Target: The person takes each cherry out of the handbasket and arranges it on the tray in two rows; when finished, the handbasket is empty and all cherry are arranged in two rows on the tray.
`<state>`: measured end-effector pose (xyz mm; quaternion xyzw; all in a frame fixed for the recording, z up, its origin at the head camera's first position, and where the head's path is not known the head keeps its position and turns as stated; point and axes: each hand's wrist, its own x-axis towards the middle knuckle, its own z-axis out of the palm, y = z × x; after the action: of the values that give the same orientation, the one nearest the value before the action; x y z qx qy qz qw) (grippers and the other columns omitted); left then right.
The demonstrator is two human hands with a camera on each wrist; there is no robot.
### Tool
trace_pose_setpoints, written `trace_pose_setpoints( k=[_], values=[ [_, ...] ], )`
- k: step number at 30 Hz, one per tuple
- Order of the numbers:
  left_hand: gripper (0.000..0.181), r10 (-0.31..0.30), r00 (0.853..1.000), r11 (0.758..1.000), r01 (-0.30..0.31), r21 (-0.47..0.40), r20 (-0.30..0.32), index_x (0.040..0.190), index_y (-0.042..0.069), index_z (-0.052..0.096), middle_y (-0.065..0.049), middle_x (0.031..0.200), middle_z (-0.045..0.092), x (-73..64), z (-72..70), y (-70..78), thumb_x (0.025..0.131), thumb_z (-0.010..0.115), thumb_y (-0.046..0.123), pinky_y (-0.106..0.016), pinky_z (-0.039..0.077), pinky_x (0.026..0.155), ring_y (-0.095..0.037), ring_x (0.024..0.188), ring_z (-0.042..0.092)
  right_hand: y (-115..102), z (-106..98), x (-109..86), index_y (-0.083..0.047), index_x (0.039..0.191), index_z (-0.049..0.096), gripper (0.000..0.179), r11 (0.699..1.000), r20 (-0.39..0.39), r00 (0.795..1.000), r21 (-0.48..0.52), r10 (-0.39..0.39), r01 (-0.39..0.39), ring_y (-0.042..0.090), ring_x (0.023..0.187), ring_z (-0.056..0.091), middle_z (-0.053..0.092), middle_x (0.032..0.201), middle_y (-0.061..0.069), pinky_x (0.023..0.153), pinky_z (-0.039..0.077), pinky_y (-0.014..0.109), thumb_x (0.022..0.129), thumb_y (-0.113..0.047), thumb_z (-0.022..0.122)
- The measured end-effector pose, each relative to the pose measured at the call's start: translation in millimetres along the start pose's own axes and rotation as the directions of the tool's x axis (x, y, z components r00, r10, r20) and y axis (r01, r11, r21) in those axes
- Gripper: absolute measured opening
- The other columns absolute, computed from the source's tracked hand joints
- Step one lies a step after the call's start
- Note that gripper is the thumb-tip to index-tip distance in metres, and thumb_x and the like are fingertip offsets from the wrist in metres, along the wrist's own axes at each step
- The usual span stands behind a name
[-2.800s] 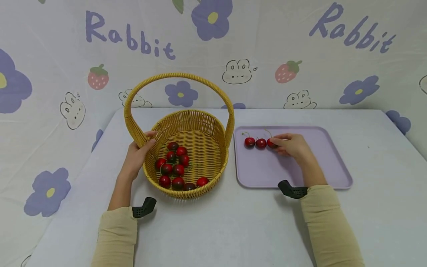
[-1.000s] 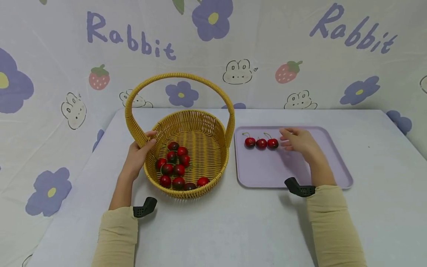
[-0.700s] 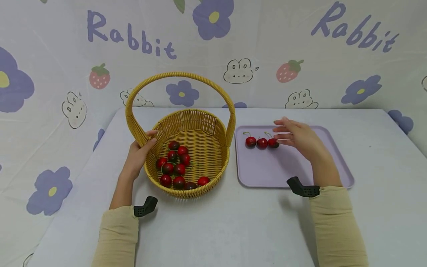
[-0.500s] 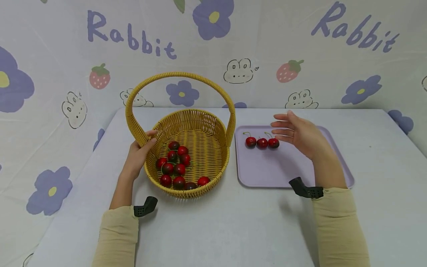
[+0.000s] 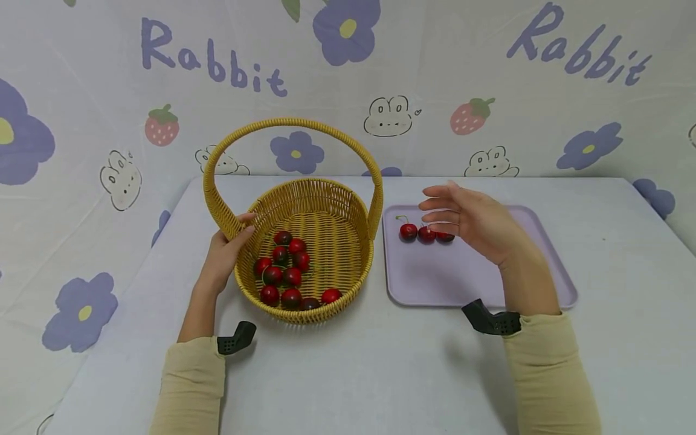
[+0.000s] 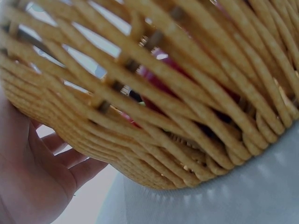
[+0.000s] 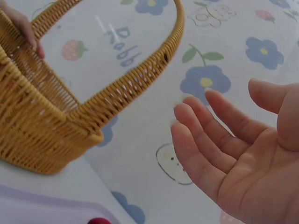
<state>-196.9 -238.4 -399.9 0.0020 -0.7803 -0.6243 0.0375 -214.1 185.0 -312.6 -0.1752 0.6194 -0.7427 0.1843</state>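
Observation:
My left hand (image 5: 224, 254) grips the left side of a yellow wicker basket (image 5: 348, 284), thumb over the rim at the foot of the arched handle (image 5: 293, 122). Several dark red cherries (image 5: 292, 277) lie in the basket, mostly toward its left and front. In the left wrist view the woven wall (image 6: 140, 102) fills the frame and red shows through its gaps. My right hand (image 5: 475, 223) holds nothing and hovers over a lilac tray (image 5: 435, 278) with fingers spread and slightly bent. Three cherries (image 5: 408, 232) stand in a row on the tray, partly covered by the right fingers.
A white cloth covers the table (image 5: 348, 374). Behind it hangs a curtain (image 5: 424, 72) printed with flowers, rabbits and strawberries. The tray sits just right of the basket, with a narrow gap between them. The basket's handle arches high above its rim.
The right hand let go of the third cherry at the row's right end, drew back and rose, then moved left over the row. The left hand and basket have stayed in place.

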Motion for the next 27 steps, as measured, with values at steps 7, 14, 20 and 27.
trace_pose_setpoints(
  k=[7,14,20,27],
  values=[
    [0.047,0.009,1.0,1.0,-0.009,-0.005,0.0,0.139,0.001,0.045,-0.017,0.145,0.039,1.0,-1.7,0.2,0.1,0.05,0.026,-0.049,0.025,0.107,-0.031,0.132,0.035,3,25,6.2,-0.003,0.118,0.062,0.033,0.995,0.081,0.996,-0.098,0.026,-0.018,0.027,0.099,0.062,0.062,0.11,0.016,0.088,0.049,0.034,0.102,-0.027,0.046],
    [0.047,-0.014,1.0,1.0,0.014,0.01,0.008,0.14,0.003,0.045,-0.018,0.143,0.041,0.7,-1.4,-1.4,0.1,0.05,0.028,-0.049,0.027,0.106,-0.032,0.129,0.038,21,52,18.4,0.007,0.126,0.053,0.044,0.967,0.161,0.978,-0.239,0.131,-0.09,0.033,0.104,0.058,0.058,0.117,0.024,0.089,0.048,0.038,0.102,-0.029,0.046],
    [0.046,-0.008,1.0,1.0,0.008,0.019,0.001,0.14,0.003,0.046,-0.019,0.143,0.041,0.9,-2.4,-2.0,0.1,0.05,0.027,-0.05,0.027,0.106,-0.033,0.129,0.039,29,74,33.3,0.002,0.127,0.056,0.041,0.933,0.263,0.944,-0.346,0.198,-0.099,0.038,0.108,0.056,0.059,0.119,0.021,0.09,0.047,0.038,0.101,-0.03,0.047],
    [0.047,0.0,1.0,1.0,0.0,0.017,0.008,0.14,0.004,0.045,-0.018,0.144,0.039,1.7,-3.9,-4.2,0.1,0.05,0.028,-0.051,0.026,0.106,-0.033,0.13,0.037,32,96,60.3,-0.009,0.123,0.061,0.037,0.827,0.292,0.901,-0.551,0.32,-0.115,0.032,0.106,0.059,0.063,0.115,0.012,0.089,0.048,0.038,0.098,-0.035,0.053]
  ],
)
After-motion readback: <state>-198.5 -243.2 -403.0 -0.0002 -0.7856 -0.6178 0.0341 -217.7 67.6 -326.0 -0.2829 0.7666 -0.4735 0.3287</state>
